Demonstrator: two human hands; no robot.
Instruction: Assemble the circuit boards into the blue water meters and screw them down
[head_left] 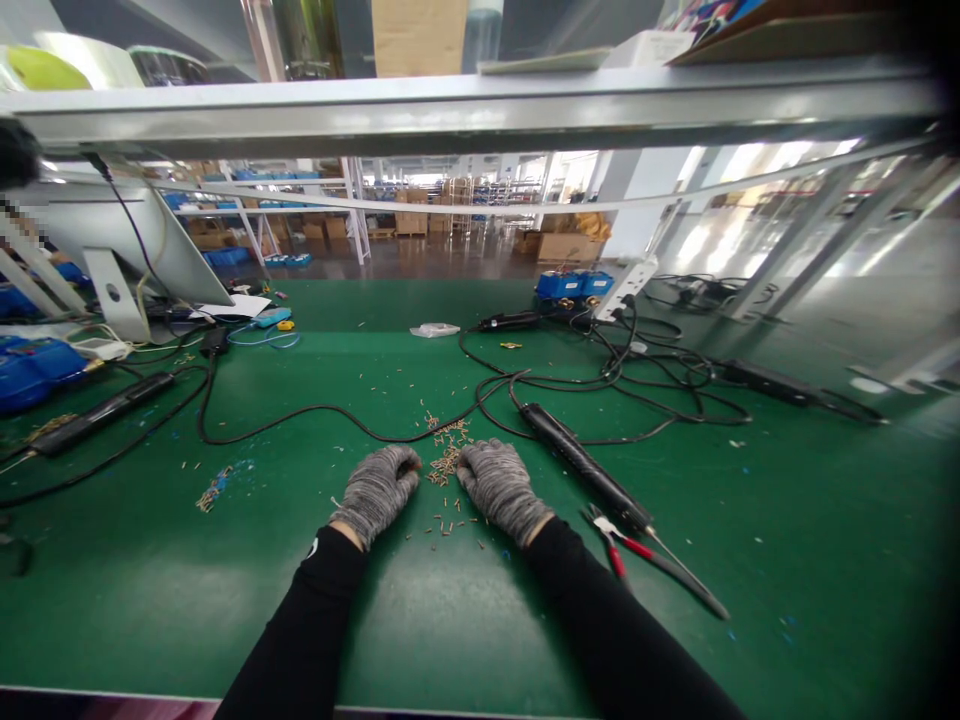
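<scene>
A loose heap of small copper-coloured screws [445,462] lies on the green mat, with single ones scattered around it. My left hand [381,490], in a grey knitted glove, rests just left of the heap. Its fingers are curled together, and whatever they may hold is hidden. At the heap's right edge, my right hand [498,482], gloved alike, has its fingers bent down against the screws. I cannot make out what lies inside them. To its right lie a black electric screwdriver [585,465] with a long bit and red-handled cutters [622,545].
Black cables [517,385] loop over the mat towards a white power strip [626,288] and blue parts [574,285]. Another black screwdriver [105,412] lies left, near a monitor [142,240]. A metal shelf beam [480,110] crosses above. A small plastic bag [435,330] lies farther back.
</scene>
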